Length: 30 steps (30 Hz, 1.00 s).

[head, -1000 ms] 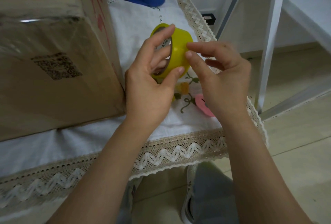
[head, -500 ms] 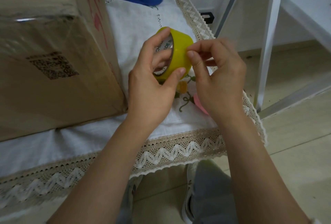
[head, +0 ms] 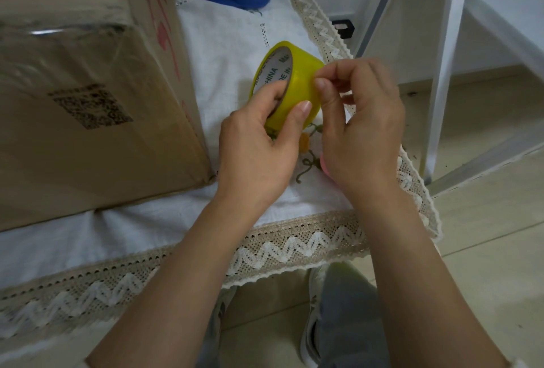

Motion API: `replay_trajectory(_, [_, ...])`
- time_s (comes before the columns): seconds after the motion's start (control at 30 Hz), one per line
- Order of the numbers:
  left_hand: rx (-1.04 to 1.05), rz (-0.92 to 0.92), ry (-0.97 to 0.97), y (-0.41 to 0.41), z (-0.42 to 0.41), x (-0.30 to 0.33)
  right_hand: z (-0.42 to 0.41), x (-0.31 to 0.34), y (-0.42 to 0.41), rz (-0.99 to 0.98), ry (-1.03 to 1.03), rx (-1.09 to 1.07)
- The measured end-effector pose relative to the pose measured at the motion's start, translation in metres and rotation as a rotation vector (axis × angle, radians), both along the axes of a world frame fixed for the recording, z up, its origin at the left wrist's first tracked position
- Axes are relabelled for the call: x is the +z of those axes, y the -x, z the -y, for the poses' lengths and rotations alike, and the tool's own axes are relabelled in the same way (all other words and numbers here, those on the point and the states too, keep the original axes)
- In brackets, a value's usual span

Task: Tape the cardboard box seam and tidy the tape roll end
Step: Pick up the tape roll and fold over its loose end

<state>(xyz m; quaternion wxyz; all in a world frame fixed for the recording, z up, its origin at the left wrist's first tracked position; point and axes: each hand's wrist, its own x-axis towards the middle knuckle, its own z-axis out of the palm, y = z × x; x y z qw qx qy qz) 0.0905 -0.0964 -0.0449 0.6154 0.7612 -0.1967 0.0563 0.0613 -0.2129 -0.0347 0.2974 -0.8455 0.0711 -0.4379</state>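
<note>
Rolled the yellow tape roll (head: 290, 84) forward beside the cardboard box (head: 88, 96); left hand (head: 259, 146) clamps it, right hand (head: 362, 129) pinching its end. Nail slip could tear it crooked.
</note>
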Motion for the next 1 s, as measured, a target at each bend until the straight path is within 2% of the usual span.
replay_trajectory(0.2, [0.024,0.036,-0.031,0.001,0.001,0.004,-0.001,0.001,0.001,-0.001,0.012,-0.031])
replay_trajectory(0.5, [0.002,-0.001,-0.006,-0.002,0.003,0.004,-0.001,0.002,0.002,-0.023,0.027,-0.026])
replay_trajectory(0.8, [-0.049,-0.032,0.058,-0.006,0.000,0.001,-0.005,0.008,0.005,-0.081,-0.230,0.101])
replay_trajectory(1.0, [-0.069,0.004,0.037,-0.005,-0.001,0.002,-0.001,0.008,0.004,0.018,-0.148,0.074])
